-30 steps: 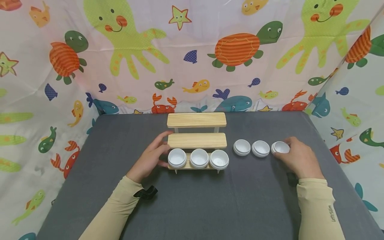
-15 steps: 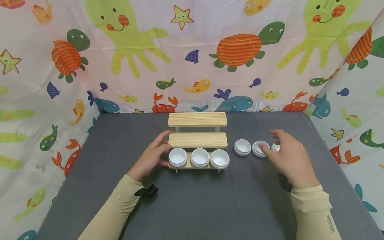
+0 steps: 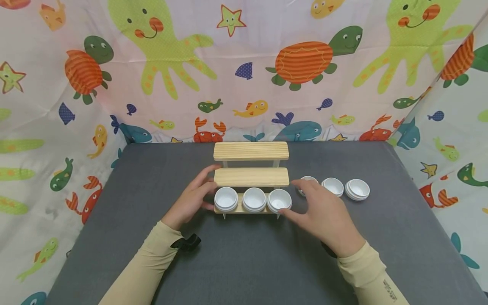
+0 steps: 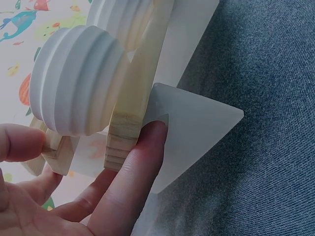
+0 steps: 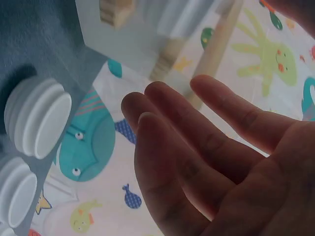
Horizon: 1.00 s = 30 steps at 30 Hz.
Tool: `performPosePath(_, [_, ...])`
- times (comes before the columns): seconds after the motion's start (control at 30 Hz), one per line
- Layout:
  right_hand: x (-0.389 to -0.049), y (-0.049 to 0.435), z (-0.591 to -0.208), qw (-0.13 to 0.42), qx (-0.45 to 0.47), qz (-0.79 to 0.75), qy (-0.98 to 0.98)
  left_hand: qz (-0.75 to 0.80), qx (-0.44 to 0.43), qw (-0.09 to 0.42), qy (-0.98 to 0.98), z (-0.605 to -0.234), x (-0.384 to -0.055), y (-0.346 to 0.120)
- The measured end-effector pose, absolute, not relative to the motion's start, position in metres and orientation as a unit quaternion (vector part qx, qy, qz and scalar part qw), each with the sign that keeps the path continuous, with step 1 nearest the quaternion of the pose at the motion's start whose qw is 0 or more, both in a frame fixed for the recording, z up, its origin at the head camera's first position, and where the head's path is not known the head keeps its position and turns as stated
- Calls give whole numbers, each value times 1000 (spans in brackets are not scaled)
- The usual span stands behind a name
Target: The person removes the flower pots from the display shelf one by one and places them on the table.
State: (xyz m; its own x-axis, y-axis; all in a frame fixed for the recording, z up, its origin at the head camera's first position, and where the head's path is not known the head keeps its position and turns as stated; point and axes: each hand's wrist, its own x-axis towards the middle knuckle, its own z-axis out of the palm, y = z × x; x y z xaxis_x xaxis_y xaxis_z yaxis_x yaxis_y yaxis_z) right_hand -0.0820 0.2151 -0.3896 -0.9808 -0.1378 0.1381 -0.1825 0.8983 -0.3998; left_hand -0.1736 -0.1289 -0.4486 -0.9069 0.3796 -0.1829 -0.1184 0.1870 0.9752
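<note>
Stand (image 3: 267, 178) sits mid-width on the worktop (image 3: 244, 262), its back close to the far edge. Three wooden planks stepped up toward the rear, see-through supports (image 4: 194, 128). White ribbed cups on the front plank (image 3: 240, 206): left-end cup (image 3: 225, 199), mid cup (image 3: 253, 199), right-end cup (image 3: 279, 200). Three more cups in a row on the worktop, between stand and worktop's right edge: nearest cup (image 3: 309, 179) partly hidden, centre cup (image 3: 333, 186), outermost cup (image 3: 357, 189).

Left hand (image 3: 189, 201) grips the stand's left end, thumb at the front plank, another fingertip by the middle plank (image 3: 244, 177); probably steadying. Right hand (image 3: 328, 215) at the right-end cup, thumb and forefinger spread wide around its right side, other fingers loosely bent. Nothing seen held there; can't tell if it touches the cup, which is blurred in the right wrist view.

Handling, judged by look: cups light, stiff, smooth, maybe slippery. Ceramic or plastic, can't tell; treat as chippable. Best hold: outer wall below the rim, thumb opposite fingers, ribs for purchase, gentle squeeze. Rounded sides could roll if tipped. Stand seems rigid but light, might skid when nudged; take it by the plank ends.
</note>
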Motion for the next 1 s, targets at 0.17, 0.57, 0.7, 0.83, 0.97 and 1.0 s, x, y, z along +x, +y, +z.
performPosePath(0.17, [-83,208,-398,62,90,206,-972,631,95,198,744,-448,-174,-128])
performPosePath(0.57, [-83,198,-409,79,98,211,-969,627,85,200,748,-447,-173,-128])
performPosePath(0.7, [-82,196,-411,85,104,211,-968,628,85,201,747,-447,-172,-128])
performPosePath(0.83, [-82,195,-412,89,105,213,-967,629,84,202,746,-447,-172,-128])
performPosePath(0.97, [-82,194,-414,90,102,216,-967,629,83,201,746,-446,-173,-127])
performPosePath(1.0, [-82,194,-414,89,101,216,-967,629,83,201,746,-446,-173,-127])
